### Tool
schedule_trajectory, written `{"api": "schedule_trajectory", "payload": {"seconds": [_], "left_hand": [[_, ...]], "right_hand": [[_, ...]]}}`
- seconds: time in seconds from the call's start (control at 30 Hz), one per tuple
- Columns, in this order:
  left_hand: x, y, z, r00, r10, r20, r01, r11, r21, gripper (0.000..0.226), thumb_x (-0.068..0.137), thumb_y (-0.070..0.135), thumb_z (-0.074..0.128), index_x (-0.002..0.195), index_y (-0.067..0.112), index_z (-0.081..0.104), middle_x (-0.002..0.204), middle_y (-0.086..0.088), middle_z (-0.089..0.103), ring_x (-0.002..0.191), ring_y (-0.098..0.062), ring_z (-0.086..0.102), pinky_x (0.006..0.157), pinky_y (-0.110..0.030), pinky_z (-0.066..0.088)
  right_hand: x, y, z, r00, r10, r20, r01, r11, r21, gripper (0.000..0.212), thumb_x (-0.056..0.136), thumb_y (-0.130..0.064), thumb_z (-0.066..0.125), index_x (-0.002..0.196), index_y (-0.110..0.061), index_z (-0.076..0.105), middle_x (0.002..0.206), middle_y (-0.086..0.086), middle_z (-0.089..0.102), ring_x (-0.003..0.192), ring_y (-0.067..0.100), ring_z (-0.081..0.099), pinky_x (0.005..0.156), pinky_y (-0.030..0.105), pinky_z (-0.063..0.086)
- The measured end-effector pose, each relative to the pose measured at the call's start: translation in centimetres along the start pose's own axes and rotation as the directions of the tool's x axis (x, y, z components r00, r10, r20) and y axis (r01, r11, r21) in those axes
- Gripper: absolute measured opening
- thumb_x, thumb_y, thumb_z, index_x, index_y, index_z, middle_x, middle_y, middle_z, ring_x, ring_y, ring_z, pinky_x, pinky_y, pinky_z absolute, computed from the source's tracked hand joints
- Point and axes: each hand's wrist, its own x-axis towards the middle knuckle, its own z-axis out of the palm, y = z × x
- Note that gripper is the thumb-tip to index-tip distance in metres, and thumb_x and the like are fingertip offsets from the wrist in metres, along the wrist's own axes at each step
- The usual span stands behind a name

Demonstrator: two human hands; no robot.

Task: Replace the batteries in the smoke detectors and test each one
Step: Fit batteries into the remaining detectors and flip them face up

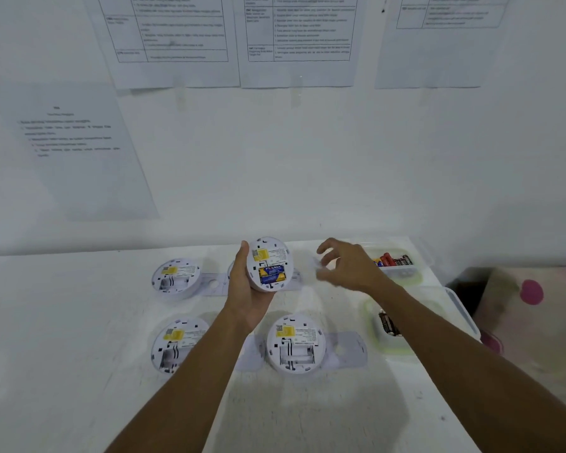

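Head view is showing the left hand [247, 289] gripping one smoke detector [268, 256] from its left side and from below, with the thumb lying along the rim. The hand is holding it up above the white table [79, 322], its back side facing the camera. In its open compartment, blue and yellow batteries [273, 274] are sitting. The right hand [347, 266] is hovering just to the right of this held detector, apart from it, with the fingers half curled. Blur is hiding them, so I cannot tell if they are pinching something small. Three other detectors are lying face down on the table with empty compartments: one [176, 278] to the left of the held detector, one [178, 344] nearer to the person and to the left, and one [295, 343] nearer and slightly to the right. A flat mounting plate [347, 349] is lying beside this last one. Further right of the held detector, behind the right hand, a clear container [419, 256] is holding red and dark loose cells [394, 259]. A second container [461, 308], nearer and to the right, is partly hidden by the right forearm. Printed sheets [177, 44] are hanging on the wall above the held detector.
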Motion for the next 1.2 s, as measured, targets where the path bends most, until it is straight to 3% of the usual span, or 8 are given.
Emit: {"api": "schedule_trajectory", "payload": {"seconds": [0.07,0.17,0.33,0.43,0.57,0.73,0.9,1.2], "left_hand": [[0.1,0.0,-0.1,1.0,0.01,0.005,-0.01,1.0,-0.025,0.059,0.096,0.05,0.043,0.14,0.01,0.052,0.139,-0.019,0.056,0.132,-0.036,0.05,0.111,-0.051,0.037],[0.1,-0.3,0.0,1.0,0.01,0.02,-0.009,0.999,-0.053,0.057,0.098,0.051,0.041,0.135,0.01,0.056,0.135,-0.018,0.059,0.125,-0.034,0.054,0.113,-0.051,0.035],[-0.2,-1.3,0.7,0.999,0.008,0.048,-0.007,0.999,-0.033,0.052,0.097,0.053,0.042,0.121,0.012,0.064,0.12,-0.014,0.068,0.117,-0.031,0.058,0.11,-0.049,0.039],[-0.4,-1.8,0.8,0.999,0.002,0.048,-0.001,1.0,-0.012,0.056,0.098,0.052,0.042,0.129,0.011,0.06,0.128,-0.019,0.063,0.118,-0.033,0.058,0.106,-0.049,0.043],[-0.7,-2.3,1.4,0.999,-0.02,0.047,0.02,1.0,-0.013,0.058,0.097,0.051,0.043,0.138,0.011,0.054,0.137,-0.018,0.058,0.12,-0.033,0.057,0.105,-0.049,0.044],[-1.5,-2.9,2.1,0.996,-0.036,0.085,0.037,0.999,-0.014,0.053,0.099,0.05,0.04,0.131,0.013,0.06,0.131,-0.017,0.063,0.114,-0.032,0.062,0.095,-0.046,0.051],[-1.9,-3.1,2.1,0.996,-0.04,0.076,0.038,0.999,0.025,0.058,0.098,0.054,0.038,0.133,0.013,0.059,0.131,-0.017,0.063,0.114,-0.031,0.063,0.095,-0.044,0.052],[-2.4,-2.9,1.9,0.995,-0.043,0.091,0.036,0.996,0.077,0.056,0.1,0.054,0.035,0.123,0.012,0.064,0.116,-0.014,0.071,0.099,-0.026,0.071,0.082,-0.038,0.055]], "right_hand": [[-0.8,-0.7,-0.8,0.993,0.109,0.055,-0.12,0.807,0.579,0.018,0.083,-0.024,0.061,0.099,-0.014,0.061,0.094,0.007,0.068,0.059,0.012,0.051,0.051,0.024,0.036],[-2.1,-1.3,-1.2,0.973,0.03,0.229,-0.23,0.097,0.968,0.034,0.085,-0.023,0.048,0.114,-0.009,0.059,0.108,0.017,0.064,0.081,0.024,0.058,0.061,0.03,0.042],[-3.2,-2.7,0.9,0.943,0.062,0.328,-0.319,-0.118,0.94,0.033,0.095,-0.014,0.04,0.123,-0.003,0.054,0.109,0.019,0.065,0.091,0.032,0.062,0.071,0.04,0.056],[-3.6,-3.4,1.7,0.94,0.162,0.3,-0.301,-0.019,0.953,0.031,0.091,0.002,0.044,0.121,-0.004,0.053,0.108,0.019,0.062,0.091,0.032,0.061,0.069,0.04,0.056],[-3.9,-4.4,2.2,0.959,0.257,0.121,-0.205,0.332,0.921,0.03,0.091,0.004,0.052,0.118,-0.009,0.054,0.111,0.014,0.062,0.089,0.029,0.062,0.06,0.033,0.057],[-4.0,-5.1,3.4,0.972,0.158,-0.171,0.0,0.736,0.677,0.038,0.09,-0.009,0.06,0.124,-0.025,0.059,0.113,0.005,0.068,0.104,0.024,0.064,0.084,0.042,0.059],[-4.5,-5.7,5.3,0.94,0.06,-0.335,0.096,0.897,0.431,0.045,0.098,-0.015,0.051,0.142,-0.017,0.047,0.094,-0.009,0.06,0.092,0.008,0.06,0.092,0.03,0.05],[-5.2,-5.4,6.9,0.836,-0.062,-0.546,0.198,0.961,0.194,0.018,0.089,-0.03,0.062,0.104,-0.028,0.07,0.1,-0.006,0.063,0.084,0.01,0.064,0.074,0.032,0.055]]}}
